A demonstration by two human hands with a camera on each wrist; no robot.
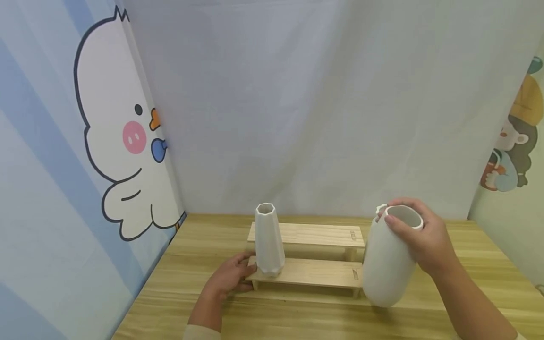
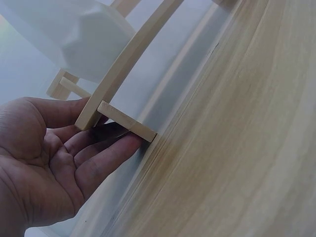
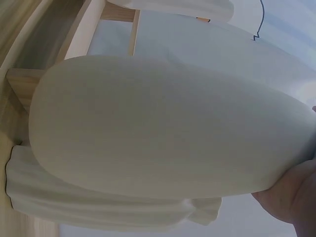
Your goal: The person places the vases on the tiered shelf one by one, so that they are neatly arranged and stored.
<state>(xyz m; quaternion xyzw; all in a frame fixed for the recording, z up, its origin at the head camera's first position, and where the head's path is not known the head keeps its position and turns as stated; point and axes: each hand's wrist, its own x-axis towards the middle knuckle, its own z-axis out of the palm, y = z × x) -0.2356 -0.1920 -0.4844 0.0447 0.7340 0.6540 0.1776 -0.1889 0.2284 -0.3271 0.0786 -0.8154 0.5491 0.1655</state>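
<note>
Right hand [image 1: 431,241] is clamped on the rim of a big white vase [image 1: 388,264], thumb on the near side and fingers round the far side; the left hand [image 1: 231,274] grips the left end of a wooden stand [image 1: 303,275], with fingers at its front leg. A pale grey curtain [image 1: 318,108] hangs at the back, above a wood-grain table [image 1: 297,321]. On the table, the stand has a front board [image 1: 323,269] and a rear board [image 1: 314,233]. Just beside its right end, the big vase tilts, top leaning right; I cannot tell whether its base touches the table. Behind it, mostly hidden, is a ribbed vase [image 3: 84,205]. A slim faceted vase [image 1: 269,245] stands upright near the front board's left end, close to the left hand.
</note>
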